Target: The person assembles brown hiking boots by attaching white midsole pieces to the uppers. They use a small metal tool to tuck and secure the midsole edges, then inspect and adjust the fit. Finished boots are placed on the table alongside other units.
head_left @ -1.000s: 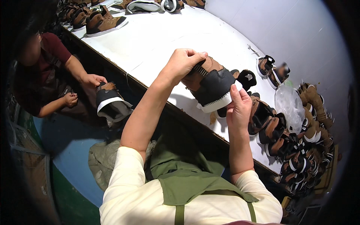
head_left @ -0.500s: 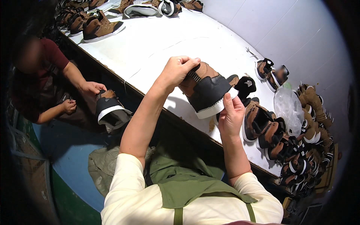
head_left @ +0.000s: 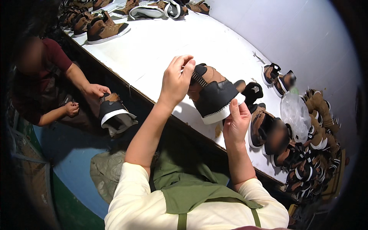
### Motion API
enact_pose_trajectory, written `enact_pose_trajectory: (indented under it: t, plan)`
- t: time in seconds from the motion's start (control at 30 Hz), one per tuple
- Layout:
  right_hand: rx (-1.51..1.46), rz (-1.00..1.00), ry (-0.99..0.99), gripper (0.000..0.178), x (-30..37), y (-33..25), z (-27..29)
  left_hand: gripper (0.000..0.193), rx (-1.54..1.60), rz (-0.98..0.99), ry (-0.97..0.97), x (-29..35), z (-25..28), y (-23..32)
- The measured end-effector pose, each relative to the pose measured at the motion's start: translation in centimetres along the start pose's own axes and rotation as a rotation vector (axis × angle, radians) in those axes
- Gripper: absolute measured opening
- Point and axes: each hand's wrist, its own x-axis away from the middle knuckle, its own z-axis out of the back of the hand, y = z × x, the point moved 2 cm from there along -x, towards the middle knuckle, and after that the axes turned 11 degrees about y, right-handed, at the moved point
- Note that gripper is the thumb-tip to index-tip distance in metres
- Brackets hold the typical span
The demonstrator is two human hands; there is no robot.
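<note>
Clear bag (head_left: 294,115) right of held shoe (head_left: 216,97)

Past our held shoe (head_left: 216,96), we could cross the white table (head_left: 165,44). Rightward, other shoes (head_left: 256,124) and a plastic bag (head_left: 293,111) block us.

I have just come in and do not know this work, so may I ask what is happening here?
A person's right hand pinches the white lower edge of a brown-and-black shoe at a white table. The left hand is close to the shoe's other side; whether it touches is hard to tell. To the left, a co-worker's hand holds another shoe with a white edge. More shoes crowd the table's right side, near a clear plastic bag.
</note>
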Motion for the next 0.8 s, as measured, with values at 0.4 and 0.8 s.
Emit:
enact_pose_trajectory:
  t: [0.4,0.8]
  plan:
    - [-0.033,0.058,0.061,0.021,1.7,1.3,-0.4,0.028,-0.239,-0.455,0.068,7.2,0.0,3.8]
    - [-0.034,0.082,0.033,0.026,2.9,2.3,-0.1,0.030,-0.281,-0.469,0.073,7.6,0.2,3.8]
